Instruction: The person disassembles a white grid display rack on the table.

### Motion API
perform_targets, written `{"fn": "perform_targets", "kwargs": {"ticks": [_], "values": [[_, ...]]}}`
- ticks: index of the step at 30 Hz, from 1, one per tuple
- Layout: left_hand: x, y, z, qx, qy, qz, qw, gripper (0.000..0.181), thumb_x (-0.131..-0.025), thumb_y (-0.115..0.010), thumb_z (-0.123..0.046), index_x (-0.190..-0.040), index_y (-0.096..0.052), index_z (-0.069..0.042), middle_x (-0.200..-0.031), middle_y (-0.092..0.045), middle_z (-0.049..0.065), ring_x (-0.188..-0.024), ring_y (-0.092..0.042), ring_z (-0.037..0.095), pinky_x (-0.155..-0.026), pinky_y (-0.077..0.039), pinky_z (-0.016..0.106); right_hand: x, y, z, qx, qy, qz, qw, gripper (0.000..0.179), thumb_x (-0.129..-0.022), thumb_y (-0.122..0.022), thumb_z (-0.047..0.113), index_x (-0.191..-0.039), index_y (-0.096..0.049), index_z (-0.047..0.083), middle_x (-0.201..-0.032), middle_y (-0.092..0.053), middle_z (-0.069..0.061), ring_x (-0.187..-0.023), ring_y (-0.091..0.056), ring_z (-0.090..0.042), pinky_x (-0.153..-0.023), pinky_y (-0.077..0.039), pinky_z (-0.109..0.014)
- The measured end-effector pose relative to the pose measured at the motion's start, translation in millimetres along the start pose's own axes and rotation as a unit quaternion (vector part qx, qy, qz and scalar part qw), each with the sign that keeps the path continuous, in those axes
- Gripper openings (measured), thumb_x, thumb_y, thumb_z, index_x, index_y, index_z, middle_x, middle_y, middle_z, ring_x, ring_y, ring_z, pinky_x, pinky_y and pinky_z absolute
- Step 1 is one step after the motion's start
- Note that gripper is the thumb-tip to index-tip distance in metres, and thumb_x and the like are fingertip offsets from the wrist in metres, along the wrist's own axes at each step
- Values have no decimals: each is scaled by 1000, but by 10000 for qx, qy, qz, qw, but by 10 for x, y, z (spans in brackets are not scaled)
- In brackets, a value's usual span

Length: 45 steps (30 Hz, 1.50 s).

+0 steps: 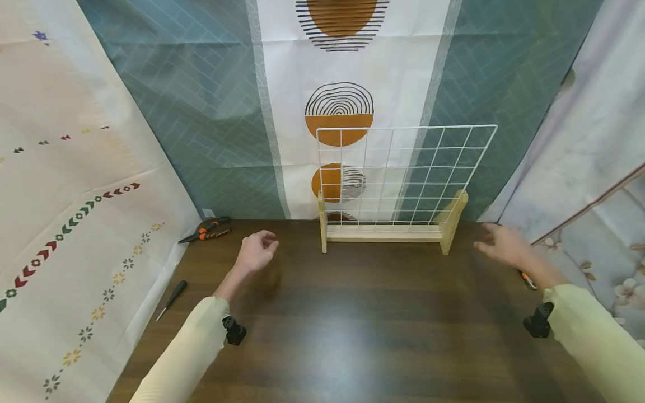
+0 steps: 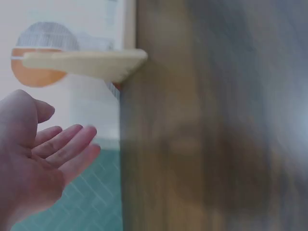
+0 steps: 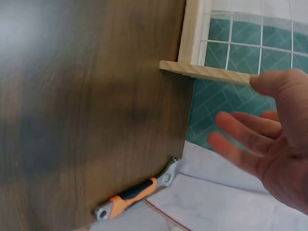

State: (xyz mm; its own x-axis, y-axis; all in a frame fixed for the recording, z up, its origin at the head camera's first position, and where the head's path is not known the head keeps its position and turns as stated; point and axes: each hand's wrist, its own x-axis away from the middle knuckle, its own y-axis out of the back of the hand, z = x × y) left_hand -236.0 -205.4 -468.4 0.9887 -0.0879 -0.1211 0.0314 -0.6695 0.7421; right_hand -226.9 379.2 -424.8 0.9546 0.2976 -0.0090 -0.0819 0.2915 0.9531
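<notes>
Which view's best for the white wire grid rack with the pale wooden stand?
Head: the wire rack shows whole, unobstructed, both ends included. Right wrist gets its right end support and part of the grid; left wrist mostly its left end support, blurred.

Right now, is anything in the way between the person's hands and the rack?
Nothing that I can see. Just open space separates the left hand and the right hand from the rack. The pliers and the wrench lie off to the sides.
</notes>
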Motion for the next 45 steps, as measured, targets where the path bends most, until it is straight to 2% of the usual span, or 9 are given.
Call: {"fn": "perform_targets", "kwargs": {"ticks": [6, 13, 16, 20, 25, 28, 30, 38, 45], "values": [[-311, -141, -331, 706, 126, 79, 9974, 32, -96, -63, -12, -126, -59, 1, -106, -69, 16, -98, -67, 31, -82, -55, 45, -155, 63, -24, -1102, -467, -97, 9928, 66, -99, -56, 8, -142, -20, -26, -126, -48, -46, -104, -56, -58, -79, -52, -59], [-648, -324, -591, 1052, 324, 319, 9934, 47, -98, -59, -11, -142, -43, -5, -124, -60, 21, -115, -61, 34, -94, -50, 46, -372, 129, 9, -2613, -945, -422, 9597, 60, -100, -44, 2, -148, -13, -19, -138, -27, -49, -113, -49, -59, -67, -58, -30], [-732, -354, -633, 1176, 430, 364, 9915, 53, -98, -58, -9, -147, -38, -7, -130, -55, 23, -119, -59, 35, -95, -50, 47, -488, 103, 47, -2981, -900, -540, 9487, 59, -100, -45, 0, -150, -15, -15, -141, -25, -47, -110, -50, -55, -68, -57, -25], [-833, -382, -716, 1333, 207, 407, 9900, 59, -96, -56, -4, -150, -34, -8, -135, -51, 27, -119, -59, 37, -96, -50, 47, -598, 105, 60, -3491, -796, -599, 9318, 58, -101, -43, -4, -152, -15, -11, -146, -20, -45, -116, -44, -53, -72, -58, -25], [-915, -425, -804, 1437, 55, 449, 9886, 61, -96, -53, 1, -152, -32, -9, -135, -49, 29, -119, -59, 38, -97, -49, 47, -674, 85, 23, -3860, -691, -655, 9176, 57, -99, -41, -9, -151, -16, -12, -144, -21, -42, -106, -54, -26, -77, -57, -26], [-949, -452, -817, 1374, 87, 466, 9894, 62, -95, -50, 3, -152, -32, -11, -136, -49, 29, -121, -57, 37, -98, -48, 46, -706, 62, 2, -3962, -649, -687, 9133, 57, -97, -41, -12, -149, -17, -14, -141, -24, -41, -93, -54, -4, -78, -57, -27], [-971, -469, -817, 1378, 89, 476, 9893, 62, -94, -48, 4, -152, -33, -12, -137, -48, 29, -122, -56, 37, -98, -48, 45, -726, 50, -4, -4023, -612, -710, 9107, 56, -96, -41, -13, -147, -18, -14, -139, -25, -40, -89, -53, 1, -78, -57, -26], [-1032, -511, -866, 1581, 88, 608, 9855, 62, -95, -50, 7, -151, -34, -13, -134, -50, 26, -118, -59, 38, -95, -51, 42, -749, 56, 44, -4098, -594, -867, 9061, 55, -92, -45, -14, -144, -25, -15, -129, -31, -38, -85, -57, -2, -76, -58, -27], [-1044, -564, -858, 1644, 14, 513, 9851, 61, -96, -52, 7, -151, -35, -12, -131, -53, 26, -115, -60, 39, -92, -53, 41, -778, 60, 22, -4032, -706, -531, 9108, 60, -94, -44, -14, -149, -20, -14, -126, -30, -35, -87, -56, -6, -81, -58, -33]]}}
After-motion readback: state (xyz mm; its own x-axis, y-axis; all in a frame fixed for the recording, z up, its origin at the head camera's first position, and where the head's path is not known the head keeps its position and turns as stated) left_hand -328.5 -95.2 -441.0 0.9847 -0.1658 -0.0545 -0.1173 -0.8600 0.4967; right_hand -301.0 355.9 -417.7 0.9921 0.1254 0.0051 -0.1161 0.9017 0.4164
